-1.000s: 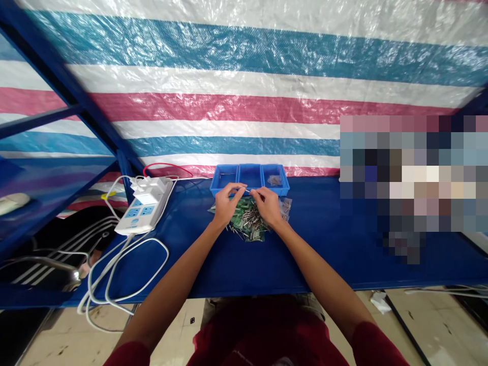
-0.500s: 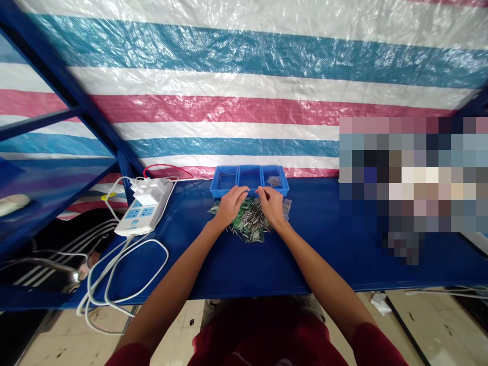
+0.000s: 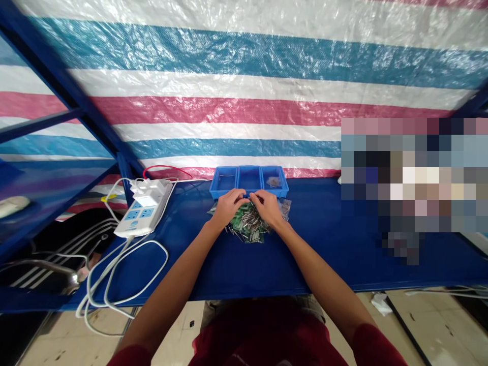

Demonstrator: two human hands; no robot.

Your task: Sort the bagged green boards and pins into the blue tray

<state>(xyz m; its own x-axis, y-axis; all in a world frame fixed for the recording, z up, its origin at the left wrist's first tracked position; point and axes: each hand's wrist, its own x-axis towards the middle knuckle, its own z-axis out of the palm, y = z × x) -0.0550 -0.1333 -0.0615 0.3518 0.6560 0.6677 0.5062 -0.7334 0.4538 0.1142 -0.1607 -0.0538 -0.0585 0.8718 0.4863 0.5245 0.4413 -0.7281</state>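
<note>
My left hand (image 3: 227,207) and my right hand (image 3: 268,207) are held close together over the near edge of a blue three-compartment tray (image 3: 249,193). Fingers on both hands are curled with the fingertips pinched; anything between them is too small to make out. Just below them lies a heap of small metal pins or screws (image 3: 251,218), spread on clear and green plastic bags (image 3: 237,221). Inside the tray's right compartment is a small clear bag (image 3: 273,181). A thin piece (image 3: 227,176) lies in the left compartment.
On the left, a white power strip (image 3: 139,216) with plugged-in adapters trails a looped white cable (image 3: 165,254) over the blue table (image 3: 324,244). A blue metal frame (image 3: 87,96) rises at the left. Striped sheeting (image 3: 229,109) hangs behind. The far right is blurred out.
Both hands have drawn slightly nearer to me and closer together, with the fingertips now almost meeting. The tray, the heap and the bags look unmoved.
</note>
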